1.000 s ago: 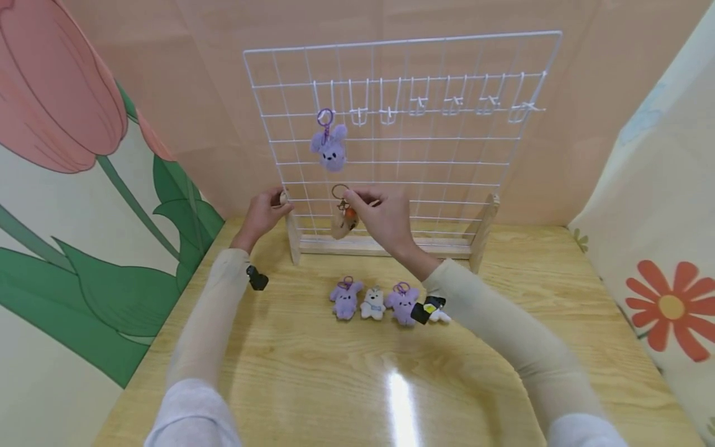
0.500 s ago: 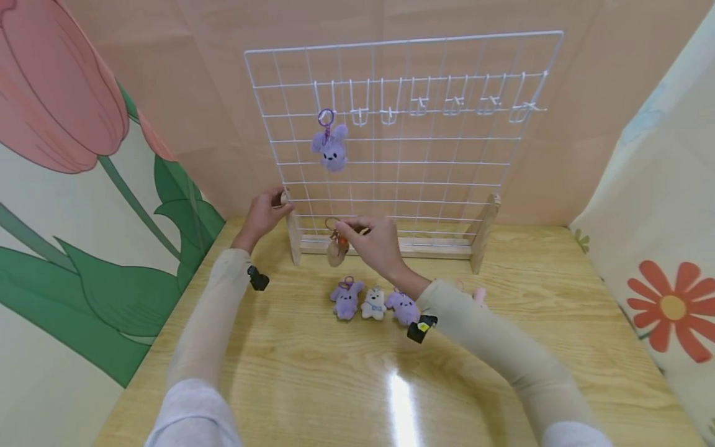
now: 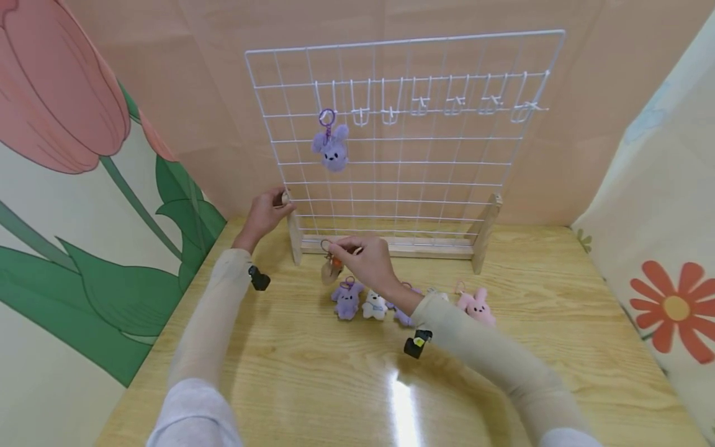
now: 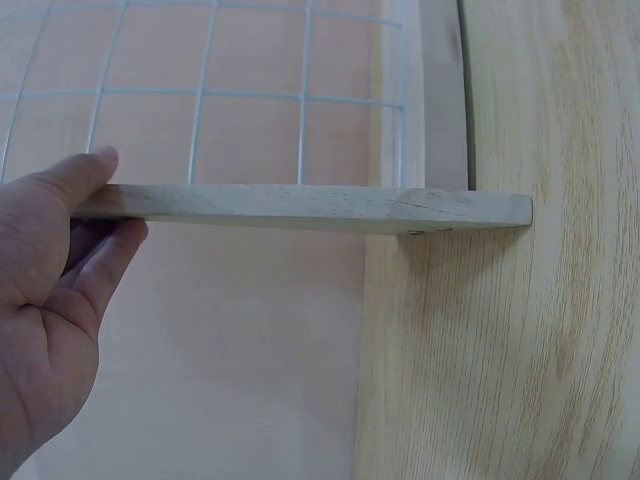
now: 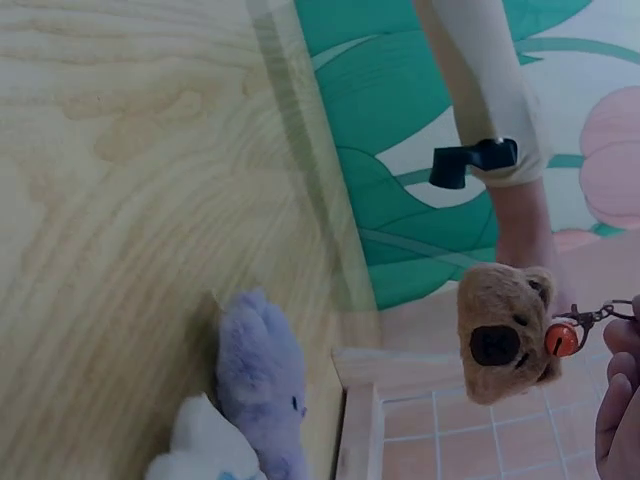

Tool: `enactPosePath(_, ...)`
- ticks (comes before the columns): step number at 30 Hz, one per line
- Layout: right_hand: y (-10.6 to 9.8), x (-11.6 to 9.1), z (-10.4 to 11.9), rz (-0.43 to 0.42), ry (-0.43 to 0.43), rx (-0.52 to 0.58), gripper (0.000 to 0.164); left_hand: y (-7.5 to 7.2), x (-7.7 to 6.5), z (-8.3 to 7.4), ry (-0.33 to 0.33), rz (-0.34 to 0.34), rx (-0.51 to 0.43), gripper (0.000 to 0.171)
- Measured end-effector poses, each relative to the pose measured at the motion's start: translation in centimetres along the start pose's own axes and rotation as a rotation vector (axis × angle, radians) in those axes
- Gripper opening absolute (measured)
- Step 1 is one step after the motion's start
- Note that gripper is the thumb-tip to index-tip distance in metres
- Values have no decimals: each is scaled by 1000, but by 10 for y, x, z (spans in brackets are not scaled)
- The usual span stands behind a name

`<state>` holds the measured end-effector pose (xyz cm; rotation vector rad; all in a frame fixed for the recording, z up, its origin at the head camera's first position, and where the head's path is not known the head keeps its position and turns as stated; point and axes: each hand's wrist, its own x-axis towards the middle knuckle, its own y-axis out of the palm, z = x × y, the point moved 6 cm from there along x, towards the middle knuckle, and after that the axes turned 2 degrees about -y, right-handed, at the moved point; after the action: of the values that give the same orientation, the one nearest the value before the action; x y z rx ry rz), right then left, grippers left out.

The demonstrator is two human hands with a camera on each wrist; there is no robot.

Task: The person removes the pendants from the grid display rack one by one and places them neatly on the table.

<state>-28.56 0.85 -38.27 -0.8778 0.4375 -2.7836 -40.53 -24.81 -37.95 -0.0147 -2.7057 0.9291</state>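
My left hand [image 3: 264,214] grips the top of the rack's left wooden support [image 4: 300,205], thumb on one face and fingers on the other in the left wrist view. My right hand [image 3: 365,261] pinches the ring end of a brown bear plush keychain [image 5: 505,330] with an orange bell [image 5: 562,340]. The keychain dangles low in front of the rack's base, just above and left of a purple plush keychain [image 3: 346,304] on the table. One purple rabbit-like keychain [image 3: 334,155] hangs from the leftmost hook of the white wire grid rack [image 3: 424,138].
Several white hooks [image 3: 390,115] line the grid to the right. On the table lie a white plush keychain [image 3: 374,307], another purple one [image 3: 404,316] and a pink one [image 3: 479,307]. My right forearm partly covers this row. A peach backdrop [image 3: 447,15] stands behind.
My right hand has come down and slightly left with the bear keychain, from mid-grid to near the base. The pink keychain has come into view. My left hand stays in place.
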Motion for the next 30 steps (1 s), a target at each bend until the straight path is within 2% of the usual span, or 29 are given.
enactPosePath(11, 18, -18, -3, 73, 21, 30, 13, 0, 1, 1, 5, -6, 0, 39)
enactPosePath(30, 49, -45, -17, 119, 94, 19, 9, -1, 0, -2, 11, -8, 1, 40)
